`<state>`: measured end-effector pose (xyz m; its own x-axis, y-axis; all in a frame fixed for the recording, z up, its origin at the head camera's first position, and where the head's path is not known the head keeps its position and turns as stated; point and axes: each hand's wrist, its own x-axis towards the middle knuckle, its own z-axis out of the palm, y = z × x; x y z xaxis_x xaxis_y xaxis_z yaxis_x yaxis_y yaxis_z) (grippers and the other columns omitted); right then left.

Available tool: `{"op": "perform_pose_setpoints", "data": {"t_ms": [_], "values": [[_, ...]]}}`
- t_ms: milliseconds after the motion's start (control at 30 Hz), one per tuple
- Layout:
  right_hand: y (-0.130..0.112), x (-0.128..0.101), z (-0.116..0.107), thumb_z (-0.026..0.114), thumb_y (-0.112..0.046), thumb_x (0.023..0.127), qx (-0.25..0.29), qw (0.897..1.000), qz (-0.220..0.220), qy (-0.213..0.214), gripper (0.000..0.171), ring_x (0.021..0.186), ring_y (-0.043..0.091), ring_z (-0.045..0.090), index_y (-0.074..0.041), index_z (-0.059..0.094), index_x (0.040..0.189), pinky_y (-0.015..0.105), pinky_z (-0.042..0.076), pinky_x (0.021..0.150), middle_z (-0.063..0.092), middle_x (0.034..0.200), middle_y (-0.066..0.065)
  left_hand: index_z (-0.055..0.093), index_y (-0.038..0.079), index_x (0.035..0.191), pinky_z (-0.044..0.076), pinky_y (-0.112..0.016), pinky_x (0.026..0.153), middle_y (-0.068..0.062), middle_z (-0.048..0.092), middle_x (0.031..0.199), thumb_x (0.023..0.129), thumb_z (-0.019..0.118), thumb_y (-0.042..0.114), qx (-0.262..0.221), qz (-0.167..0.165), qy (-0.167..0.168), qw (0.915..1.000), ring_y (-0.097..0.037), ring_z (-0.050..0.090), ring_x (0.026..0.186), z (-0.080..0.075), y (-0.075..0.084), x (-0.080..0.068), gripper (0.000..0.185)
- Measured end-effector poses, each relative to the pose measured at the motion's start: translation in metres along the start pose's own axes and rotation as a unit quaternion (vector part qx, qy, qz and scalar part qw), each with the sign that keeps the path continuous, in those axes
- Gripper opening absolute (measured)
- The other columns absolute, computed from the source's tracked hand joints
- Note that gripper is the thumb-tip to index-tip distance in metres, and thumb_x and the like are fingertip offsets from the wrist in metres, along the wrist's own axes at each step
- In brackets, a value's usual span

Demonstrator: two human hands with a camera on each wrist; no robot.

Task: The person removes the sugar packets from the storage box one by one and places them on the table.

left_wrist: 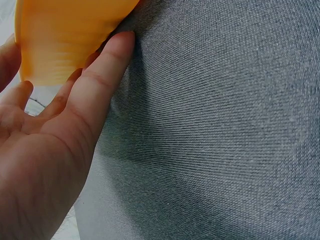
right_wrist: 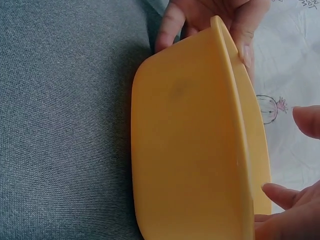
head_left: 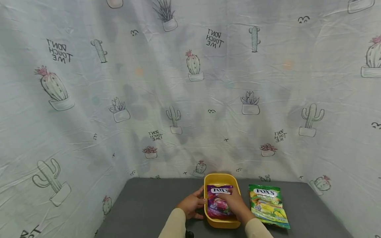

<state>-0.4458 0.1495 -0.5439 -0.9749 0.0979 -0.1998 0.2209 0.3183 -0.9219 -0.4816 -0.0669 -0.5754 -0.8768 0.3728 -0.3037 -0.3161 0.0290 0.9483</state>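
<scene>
The yellow oblong plastic tub [head_left: 219,180] sits on the grey woven cloth table top [head_left: 148,205] near its front edge, before a cactus-print sheet backdrop [head_left: 119,82] that rises behind and to both sides. The tub is the largest thing in hand; inside it lies a purple Fox's candy bag [head_left: 218,201], and just beside the tub on the right, flat on the cloth, lies a green Fox's candy bag [head_left: 268,205]. The left hand [head_left: 191,205] steadies the tub's left wall with straight fingers [left_wrist: 107,70] laid against it, not curled round it. The right hand [head_left: 235,203] rests on top of the purple bag, fingers relaxed and pressing it down rather than clenching it. The step in hand looks to be seating the purple bag in the tub; the next move probably calls for lifting the right hand clear and reaching sideways to the green bag while the left hand braces the tub.
</scene>
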Motion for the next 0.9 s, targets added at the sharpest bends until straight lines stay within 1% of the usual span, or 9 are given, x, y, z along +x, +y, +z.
{"op": "perform_pose_setpoints", "data": {"t_ms": [200, 300, 367, 500, 633, 767, 900], "values": [[0.0027, 0.0009, -0.0017, 0.076, -0.029, 0.100, -0.002, 1.000, -0.012, -0.001, 0.079, 0.127, 0.053, 0.052, 0.016, 0.035, 0.151, 0.071, 0.040, 0.111, 0.046, 0.144, 0.041, 0.031, 0.019, 0.174, 0.055, -0.074, 0.087, -0.021, 0.055, 0.149, 0.111, 0.064, 0.011, 0.001, -0.001, 0.004, 1.0000, -0.044, 0.059, 0.129, -0.0008, 0.0002, 0.0005, 0.072], [0.0056, 0.0037, -0.0027, 0.077, -0.022, 0.100, 0.008, 1.000, -0.024, 0.000, 0.077, 0.129, 0.054, 0.050, 0.016, 0.034, 0.152, 0.072, 0.038, 0.113, 0.043, 0.147, 0.042, 0.031, 0.019, 0.174, 0.055, -0.075, 0.087, -0.021, 0.054, 0.150, 0.111, 0.064, 0.011, 0.001, 0.000, 0.002, 1.0000, -0.045, 0.059, 0.129, -0.0013, 0.0001, -0.0001, 0.072], [0.0071, 0.0050, -0.0036, 0.077, -0.019, 0.100, 0.019, 0.999, -0.030, 0.001, 0.076, 0.130, 0.055, 0.049, 0.015, 0.033, 0.152, 0.072, 0.038, 0.113, 0.042, 0.147, 0.043, 0.030, 0.018, 0.174, 0.055, -0.075, 0.087, -0.023, 0.054, 0.150, 0.111, 0.065, 0.012, 0.002, 0.000, 0.001, 1.0000, -0.045, 0.059, 0.130, -0.0009, 0.0009, -0.0011, 0.073], [0.0074, 0.0054, -0.0044, 0.075, -0.010, 0.101, 0.045, 0.998, -0.037, 0.000, 0.073, 0.127, 0.055, 0.054, 0.015, 0.031, 0.153, 0.069, 0.045, 0.108, 0.045, 0.144, 0.043, 0.028, 0.018, 0.175, 0.056, -0.073, 0.087, -0.026, 0.054, 0.150, 0.111, 0.064, 0.012, 0.004, -0.002, 0.002, 1.0000, -0.045, 0.059, 0.130, 0.0002, 0.0031, -0.0032, 0.073], [0.0059, 0.0039, -0.0051, 0.074, -0.002, 0.101, 0.063, 0.997, -0.037, -0.007, 0.074, 0.121, 0.051, 0.059, 0.013, 0.028, 0.157, 0.066, 0.051, 0.103, 0.050, 0.138, 0.041, 0.028, 0.017, 0.175, 0.056, -0.073, 0.086, -0.027, 0.053, 0.152, 0.111, 0.065, 0.013, 0.004, -0.004, 0.006, 1.0000, -0.045, 0.058, 0.130, 0.0003, 0.0036, -0.0032, 0.074], [0.0054, 0.0021, -0.0055, 0.073, 0.001, 0.100, 0.061, 0.997, -0.036, -0.005, 0.076, 0.116, 0.048, 0.062, 0.013, 0.027, 0.159, 0.062, 0.054, 0.099, 0.053, 0.132, 0.037, 0.031, 0.019, 0.174, 0.056, -0.073, 0.086, -0.027, 0.052, 0.151, 0.111, 0.066, 0.014, 0.004, -0.006, 0.012, 0.9999, -0.045, 0.058, 0.129, 0.0007, 0.0034, -0.0023, 0.072], [0.0054, 0.0014, -0.0062, 0.074, 0.000, 0.100, 0.059, 0.998, -0.035, -0.002, 0.077, 0.118, 0.049, 0.061, 0.014, 0.026, 0.159, 0.063, 0.053, 0.100, 0.053, 0.134, 0.039, 0.033, 0.020, 0.174, 0.056, -0.073, 0.086, -0.027, 0.053, 0.149, 0.111, 0.066, 0.015, 0.004, -0.010, 0.016, 0.9998, -0.044, 0.059, 0.128, 0.0008, 0.0035, -0.0020, 0.071]]}}
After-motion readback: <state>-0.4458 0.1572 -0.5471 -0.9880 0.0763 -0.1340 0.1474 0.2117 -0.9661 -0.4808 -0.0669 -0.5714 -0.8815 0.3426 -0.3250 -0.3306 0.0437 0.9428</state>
